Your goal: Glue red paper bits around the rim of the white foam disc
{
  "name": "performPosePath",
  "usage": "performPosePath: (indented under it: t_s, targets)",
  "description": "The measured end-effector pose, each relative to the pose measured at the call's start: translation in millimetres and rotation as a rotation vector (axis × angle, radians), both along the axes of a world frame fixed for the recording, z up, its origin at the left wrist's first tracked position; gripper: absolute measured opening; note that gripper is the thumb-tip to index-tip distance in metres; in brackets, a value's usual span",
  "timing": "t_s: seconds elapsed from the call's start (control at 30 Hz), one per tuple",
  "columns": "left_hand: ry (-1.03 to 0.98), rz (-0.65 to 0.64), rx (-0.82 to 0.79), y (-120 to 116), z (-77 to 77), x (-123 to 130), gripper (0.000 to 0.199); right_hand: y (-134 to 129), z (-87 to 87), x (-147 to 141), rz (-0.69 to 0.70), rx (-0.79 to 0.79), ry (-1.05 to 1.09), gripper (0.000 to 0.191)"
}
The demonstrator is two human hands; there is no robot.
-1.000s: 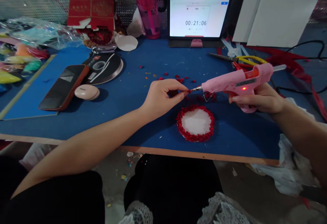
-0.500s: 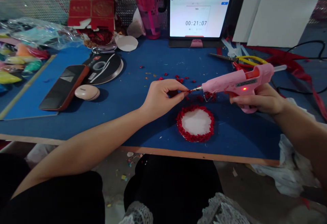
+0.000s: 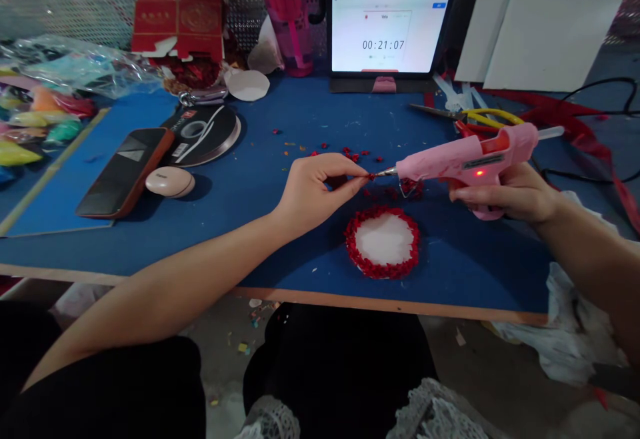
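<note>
My right hand (image 3: 515, 193) is wrapped round the handle of a pink hot glue gun (image 3: 450, 162) with its red light lit. Between the thumb and forefinger of my left hand (image 3: 320, 189) is a tiny red ribbon piece (image 3: 371, 176). The gun's metal nozzle meets that piece, or comes very close to it. Below them on the table lies a white disc (image 3: 384, 239), its edge ringed with a red ruffled border (image 3: 352, 252). Loose red pieces (image 3: 354, 157) are scattered behind my left hand, and more lie under the gun.
To the left are a phone (image 3: 125, 172), a pale pink case (image 3: 170, 181) and a ribbon spool (image 3: 205, 133). A tablet (image 3: 393, 29) and a pink bottle (image 3: 290, 22) stand at the back. Yellow-handled scissors (image 3: 493, 117) lie behind the gun. The table's front edge (image 3: 320, 297) runs below the disc.
Almost nothing differs. Both hands hold their places, with the nozzle still at the red ribbon piece; the disc has not moved.
</note>
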State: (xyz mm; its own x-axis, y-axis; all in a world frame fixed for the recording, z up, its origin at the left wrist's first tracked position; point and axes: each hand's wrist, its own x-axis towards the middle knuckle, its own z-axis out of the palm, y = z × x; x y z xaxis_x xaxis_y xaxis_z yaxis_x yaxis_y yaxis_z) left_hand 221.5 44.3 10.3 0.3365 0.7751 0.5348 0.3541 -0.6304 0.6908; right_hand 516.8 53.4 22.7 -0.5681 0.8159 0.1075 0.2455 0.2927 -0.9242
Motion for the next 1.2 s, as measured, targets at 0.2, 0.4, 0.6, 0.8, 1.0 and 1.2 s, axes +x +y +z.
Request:
performPosePath:
  t_s: [0.2,0.4,0.6,0.8,1.0,1.2]
  targets:
    - [0.008,-0.004,0.156,0.9,-1.4,-1.0,0.009,5.1,-0.8,1.9,-0.226,0.195,-0.097,0.029]
    - [0.230,-0.014,0.592,4.7,-1.8,-6.5,0.014,19.6,-5.9,3.6,-0.527,0.600,-0.614,0.030]
    - [0.487,-0.034,1.080,11.1,5.6,-19.1,0.012,30.3,-4.2,7.9,-0.511,0.456,-0.824,0.043]
    - [0.572,-0.114,1.229,9.1,15.7,-19.4,0.015,20.9,3.2,13.1,-0.626,0.750,-0.269,0.037]
    - [0.693,-0.260,1.041,2.2,24.8,-8.4,0.025,-13.6,22.7,-21.0,-0.491,1.263,-0.280,0.005]
    - [0.694,-0.285,1.351,1.1,23.7,-6.2,0.024,-21.3,9.2,-54.3,-0.071,1.145,-0.364,0.005]
